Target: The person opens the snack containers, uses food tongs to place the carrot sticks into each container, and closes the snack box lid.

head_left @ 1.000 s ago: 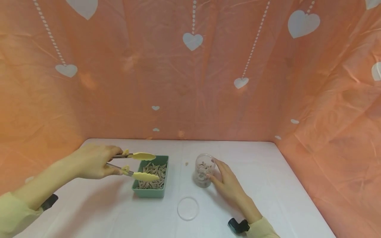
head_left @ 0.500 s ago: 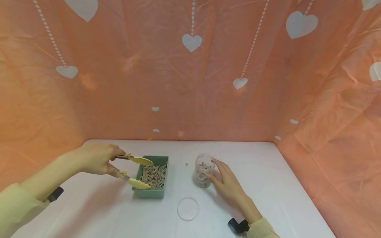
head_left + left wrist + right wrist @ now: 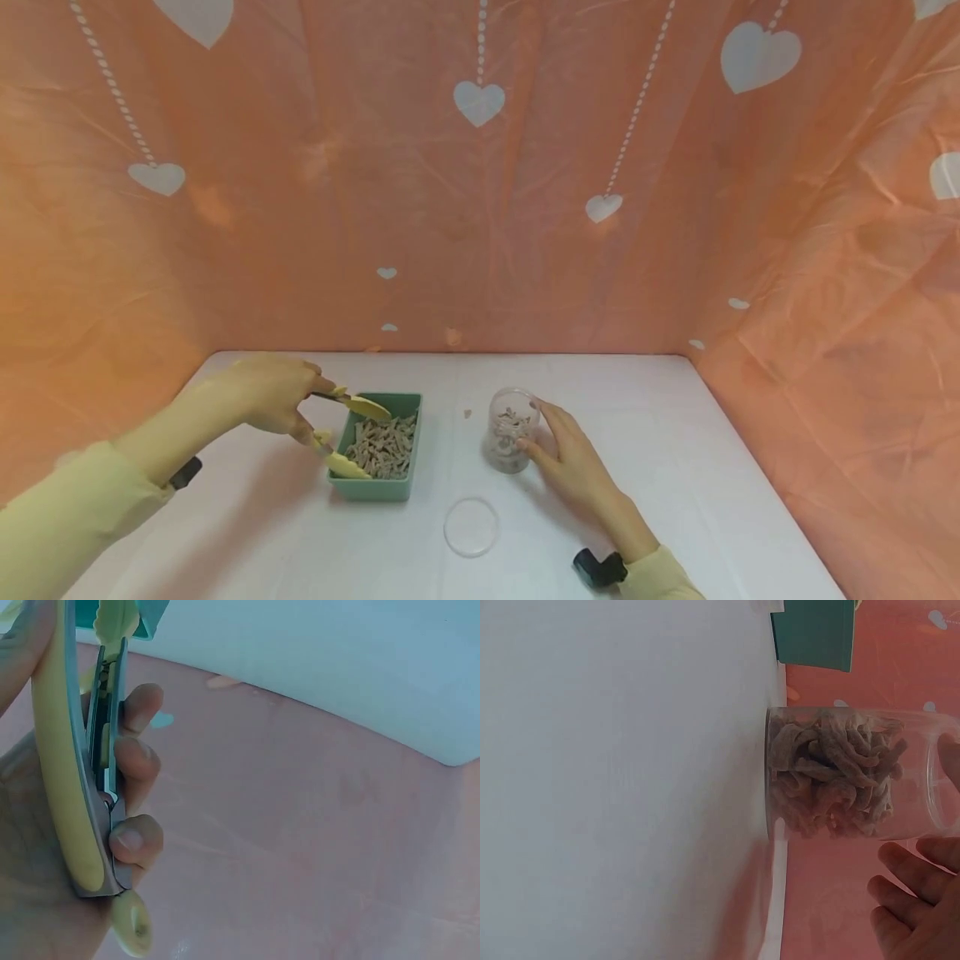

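Observation:
My left hand point(image 3: 277, 398) grips a pair of tongs point(image 3: 67, 787) with yellow handles and yellow scalloped tips. The tongs are spread, their tips reaching into the green rectangular box point(image 3: 372, 490) on either side of its contents. Brownish, dried-looking strips point(image 3: 387, 446) fill much of that box. On the right, a clear jar point(image 3: 513, 425) stands upright without a lid, partly filled with similar strips point(image 3: 832, 772). My right hand point(image 3: 573, 467) holds this jar near its rim, thumb and fingers on opposite sides.
A clear, round lid-like ring point(image 3: 471, 556) lies flat on the white table point(image 3: 637, 425), in front of the jar. One small piece point(image 3: 467, 413) rests between box and jar. Orange fabric point(image 3: 450, 250) with white hearts surrounds the table at the back and sides.
My left hand has moved right and forward, bringing the spread tongs from above the green box down into it. The right hand and jar stay in place.

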The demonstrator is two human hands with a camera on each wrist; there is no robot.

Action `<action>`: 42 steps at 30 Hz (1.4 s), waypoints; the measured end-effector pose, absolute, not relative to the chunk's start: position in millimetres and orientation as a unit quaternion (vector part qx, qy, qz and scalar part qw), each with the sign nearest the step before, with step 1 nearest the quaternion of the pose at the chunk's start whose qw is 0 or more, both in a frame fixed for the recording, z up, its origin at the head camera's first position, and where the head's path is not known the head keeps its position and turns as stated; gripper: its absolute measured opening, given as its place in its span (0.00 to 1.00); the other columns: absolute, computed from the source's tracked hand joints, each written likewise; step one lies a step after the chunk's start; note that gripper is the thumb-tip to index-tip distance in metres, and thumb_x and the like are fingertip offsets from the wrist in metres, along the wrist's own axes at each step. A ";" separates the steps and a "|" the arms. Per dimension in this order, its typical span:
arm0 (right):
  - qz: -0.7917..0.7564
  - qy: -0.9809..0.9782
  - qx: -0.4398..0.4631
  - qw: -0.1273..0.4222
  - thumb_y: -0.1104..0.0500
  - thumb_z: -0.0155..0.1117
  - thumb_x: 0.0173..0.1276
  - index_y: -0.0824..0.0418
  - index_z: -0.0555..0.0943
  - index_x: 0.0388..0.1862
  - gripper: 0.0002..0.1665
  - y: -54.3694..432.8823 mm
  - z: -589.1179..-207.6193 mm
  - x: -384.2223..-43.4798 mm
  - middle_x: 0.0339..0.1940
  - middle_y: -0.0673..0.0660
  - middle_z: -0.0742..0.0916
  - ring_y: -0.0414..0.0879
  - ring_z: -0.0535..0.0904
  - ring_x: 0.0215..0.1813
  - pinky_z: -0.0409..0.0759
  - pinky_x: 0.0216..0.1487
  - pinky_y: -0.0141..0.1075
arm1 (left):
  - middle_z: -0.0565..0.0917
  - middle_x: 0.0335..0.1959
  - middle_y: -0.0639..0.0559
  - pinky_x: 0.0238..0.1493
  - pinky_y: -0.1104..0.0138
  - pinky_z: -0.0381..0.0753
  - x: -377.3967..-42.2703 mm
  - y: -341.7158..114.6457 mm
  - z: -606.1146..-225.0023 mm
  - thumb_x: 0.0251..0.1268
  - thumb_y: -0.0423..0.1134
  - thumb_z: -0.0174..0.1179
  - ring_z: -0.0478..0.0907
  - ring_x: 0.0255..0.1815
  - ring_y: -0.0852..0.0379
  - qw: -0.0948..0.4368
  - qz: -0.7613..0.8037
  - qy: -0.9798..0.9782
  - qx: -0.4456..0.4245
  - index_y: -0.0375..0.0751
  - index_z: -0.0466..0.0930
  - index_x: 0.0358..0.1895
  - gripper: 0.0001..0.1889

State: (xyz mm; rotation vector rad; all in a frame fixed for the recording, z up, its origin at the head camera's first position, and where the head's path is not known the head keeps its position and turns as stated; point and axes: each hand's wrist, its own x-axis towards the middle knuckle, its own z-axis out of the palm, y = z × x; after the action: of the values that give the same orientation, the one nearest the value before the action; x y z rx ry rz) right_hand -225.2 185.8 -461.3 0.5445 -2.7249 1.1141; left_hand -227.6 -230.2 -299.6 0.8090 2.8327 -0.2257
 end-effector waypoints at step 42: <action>0.379 -0.907 0.174 0.058 0.43 0.66 0.75 0.56 0.64 0.82 0.43 186.1 -458.7 -223.4 0.79 0.61 0.71 0.61 0.63 0.81 0.61 0.76 0.60 | 0.81 0.27 0.69 0.24 0.64 0.70 -223.2 -227.8 -310.8 0.55 0.61 0.74 0.69 0.23 0.67 0.031 -0.059 0.944 0.323 0.57 0.84 0.34 0.16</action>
State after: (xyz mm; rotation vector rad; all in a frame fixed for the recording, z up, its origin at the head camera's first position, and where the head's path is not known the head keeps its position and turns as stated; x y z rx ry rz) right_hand -223.4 186.1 -458.7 0.5277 -2.7475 1.1495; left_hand -223.2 -227.8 -310.8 0.9945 2.9091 -0.1827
